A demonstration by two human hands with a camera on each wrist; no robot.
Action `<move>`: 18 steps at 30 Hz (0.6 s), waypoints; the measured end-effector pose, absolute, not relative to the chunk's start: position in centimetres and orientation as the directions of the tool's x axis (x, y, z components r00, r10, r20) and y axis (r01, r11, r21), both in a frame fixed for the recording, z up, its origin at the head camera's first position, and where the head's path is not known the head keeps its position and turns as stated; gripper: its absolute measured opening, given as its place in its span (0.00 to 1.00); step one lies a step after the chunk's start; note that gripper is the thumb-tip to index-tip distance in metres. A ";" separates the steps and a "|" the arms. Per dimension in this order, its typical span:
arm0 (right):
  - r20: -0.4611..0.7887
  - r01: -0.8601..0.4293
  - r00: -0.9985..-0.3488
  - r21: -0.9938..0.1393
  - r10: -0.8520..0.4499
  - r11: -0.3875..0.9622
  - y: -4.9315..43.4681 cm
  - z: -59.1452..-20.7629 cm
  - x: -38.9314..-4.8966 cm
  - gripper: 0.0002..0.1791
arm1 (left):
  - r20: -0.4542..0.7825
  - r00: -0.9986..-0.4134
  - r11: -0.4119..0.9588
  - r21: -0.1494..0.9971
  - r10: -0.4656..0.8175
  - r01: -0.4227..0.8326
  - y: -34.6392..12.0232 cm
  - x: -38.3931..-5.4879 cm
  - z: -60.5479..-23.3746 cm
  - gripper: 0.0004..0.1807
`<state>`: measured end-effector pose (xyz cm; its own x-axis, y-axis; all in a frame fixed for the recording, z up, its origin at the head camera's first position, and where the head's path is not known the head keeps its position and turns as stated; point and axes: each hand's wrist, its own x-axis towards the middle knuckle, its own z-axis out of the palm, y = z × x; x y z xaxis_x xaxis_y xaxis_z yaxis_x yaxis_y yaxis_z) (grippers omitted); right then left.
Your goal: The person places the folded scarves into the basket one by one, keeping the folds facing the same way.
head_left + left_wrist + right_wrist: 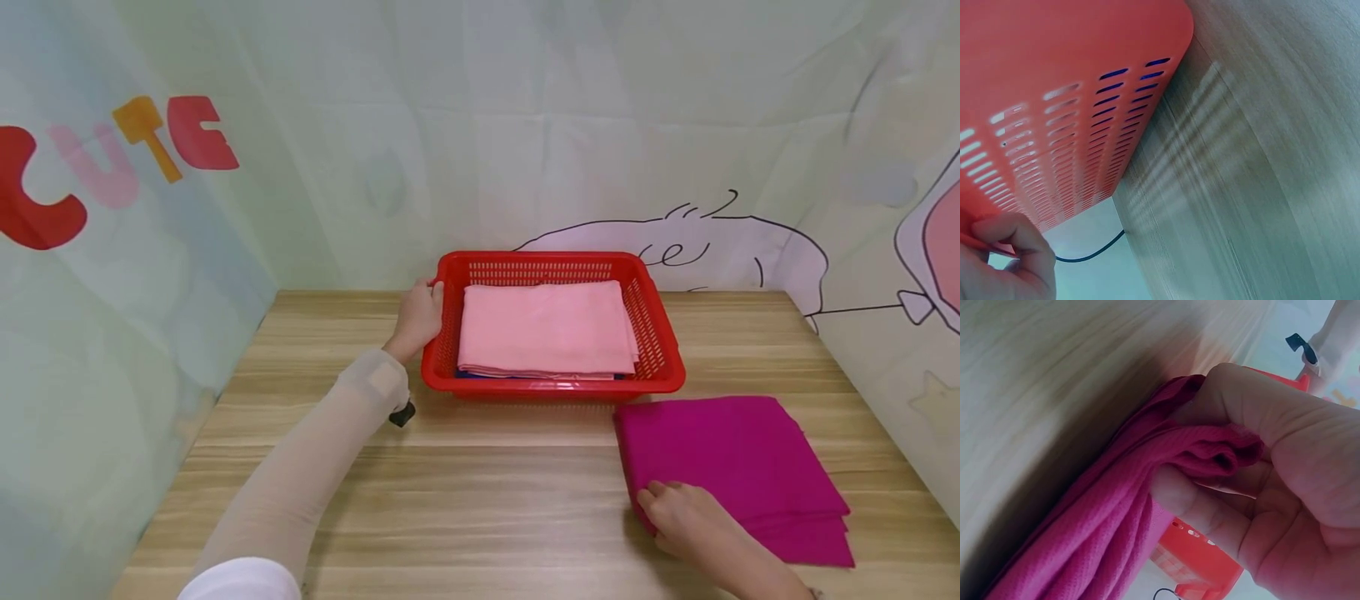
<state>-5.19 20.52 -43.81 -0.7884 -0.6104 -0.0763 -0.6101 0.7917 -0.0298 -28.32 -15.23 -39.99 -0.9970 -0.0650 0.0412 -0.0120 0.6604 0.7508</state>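
My left hand (pixel 420 318) grips the left rim of a red plastic basket (pixel 667 342); in the left wrist view its fingers (pixel 1019 234) curl over the basket edge. Inside the basket lies a folded pink cloth (pixel 547 329), with a dark blue layer showing beneath its front edge. To the front right, a folded magenta cloth (pixel 727 458) lies on the table. My right hand (pixel 686 517) pinches its left edge near the front corner. In the right wrist view, the folded layers of the magenta cloth (pixel 1104 506) are bunched between thumb and fingers.
The wood-grain table (pixel 487 500) is bordered by printed fabric walls (pixel 375 150) at the back and sides. The basket stands close to the back wall, and the magenta cloth lies just off its front right corner. A thin dark cable (pixel 1091 255) shows behind the basket.
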 end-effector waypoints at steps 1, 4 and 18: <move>-0.069 -0.615 -0.785 -0.027 -0.615 0.788 20.5 -43.8 -5.2 0.13 | 0.042 -0.997 0.659 0.752 -0.064 -0.011 -15.2 -28.3 -40.0 0.25; -0.047 -0.625 -0.780 -0.014 -0.624 0.781 20.4 -43.9 -5.2 0.13 | 0.051 -0.997 0.660 0.752 -0.065 -0.005 -15.2 -28.4 -40.0 0.24; 0.012 -0.655 -0.755 -0.005 -0.655 0.755 19.7 -44.1 -5.0 0.12 | 0.041 -0.997 0.646 0.764 -0.066 -0.012 -15.2 -28.4 -40.1 0.25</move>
